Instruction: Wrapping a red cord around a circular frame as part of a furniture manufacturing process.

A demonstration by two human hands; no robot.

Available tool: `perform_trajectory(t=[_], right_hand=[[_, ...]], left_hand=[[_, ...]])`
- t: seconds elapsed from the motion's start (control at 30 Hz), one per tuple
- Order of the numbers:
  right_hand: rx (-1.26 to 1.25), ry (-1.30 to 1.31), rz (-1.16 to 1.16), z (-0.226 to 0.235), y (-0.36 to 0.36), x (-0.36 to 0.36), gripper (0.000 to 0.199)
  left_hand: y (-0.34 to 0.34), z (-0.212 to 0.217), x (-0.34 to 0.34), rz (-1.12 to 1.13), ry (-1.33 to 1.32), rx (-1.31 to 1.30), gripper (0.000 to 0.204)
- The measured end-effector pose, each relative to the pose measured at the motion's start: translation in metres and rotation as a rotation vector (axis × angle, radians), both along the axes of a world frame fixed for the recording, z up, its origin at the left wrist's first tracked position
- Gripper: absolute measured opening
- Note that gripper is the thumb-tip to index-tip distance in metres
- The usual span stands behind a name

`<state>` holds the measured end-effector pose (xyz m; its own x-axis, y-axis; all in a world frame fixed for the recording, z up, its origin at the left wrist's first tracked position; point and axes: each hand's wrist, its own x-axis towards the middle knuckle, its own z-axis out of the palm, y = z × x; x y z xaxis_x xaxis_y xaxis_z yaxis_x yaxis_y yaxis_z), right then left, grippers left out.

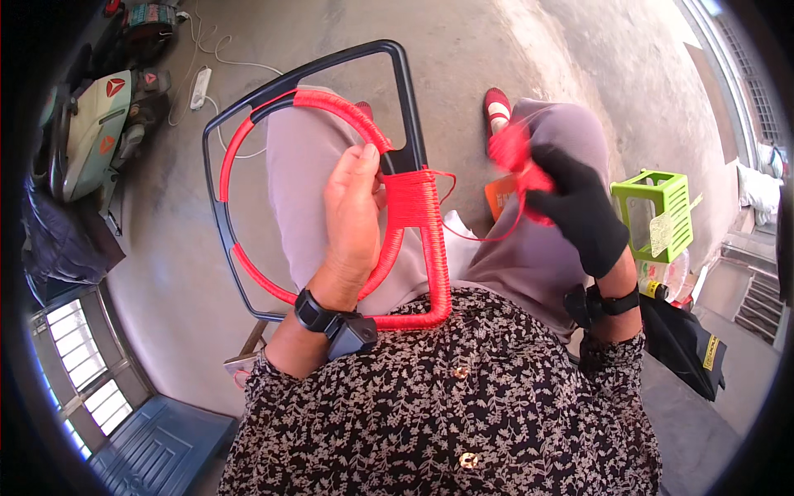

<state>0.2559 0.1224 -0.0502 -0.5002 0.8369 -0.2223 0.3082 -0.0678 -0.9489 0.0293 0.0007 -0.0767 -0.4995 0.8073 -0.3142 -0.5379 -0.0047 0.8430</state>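
Observation:
My bare left hand [351, 211] is closed round the ring of a black frame [405, 95], thumb on top near the join. The frame has a roughly rectangular outer rim with a ring inside it. Tight red cord wrapping [413, 202] covers the join, the near right corner and stretches of the ring; other parts show bare black. In a black glove, my right hand [583, 215] grips a bundle of red cord [510, 149], smeared by motion. A slack strand [496, 239] runs from that bundle to the wrapped join.
An orange piece [500, 197] lies by my right leg. To the right are a green plastic basket [662, 183] and a black bag [682, 347]. A white power strip [199, 88] with cables lies far left, near a scooter [95, 136]. A blue stool [169, 442] stands lower left.

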Motion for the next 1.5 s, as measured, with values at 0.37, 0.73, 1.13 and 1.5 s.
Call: perform_trajectory(t=[0.37, 0.73, 1.13, 1.5], right_hand=[[0.292, -0.182, 0.829, -0.048, -0.029, -0.038, 0.025], [0.222, -0.262, 0.812, -0.059, -0.030, -0.033, 0.027], [0.228, 0.087, 0.318, -0.066, -0.029, -0.053, 0.055], [-0.382, 0.624, -0.209, -0.025, 0.003, -0.045, 0.066]], left_hand=[[0.008, 0.002, 0.023, -0.215, 0.087, 0.062, 0.020], [0.009, -0.005, 0.023, -0.222, 0.200, 0.023, 0.022], [0.003, -0.008, 0.019, -0.311, 0.581, -0.042, 0.026], [-0.012, -0.005, 0.020, 0.384, 1.271, 0.135, 0.039]])
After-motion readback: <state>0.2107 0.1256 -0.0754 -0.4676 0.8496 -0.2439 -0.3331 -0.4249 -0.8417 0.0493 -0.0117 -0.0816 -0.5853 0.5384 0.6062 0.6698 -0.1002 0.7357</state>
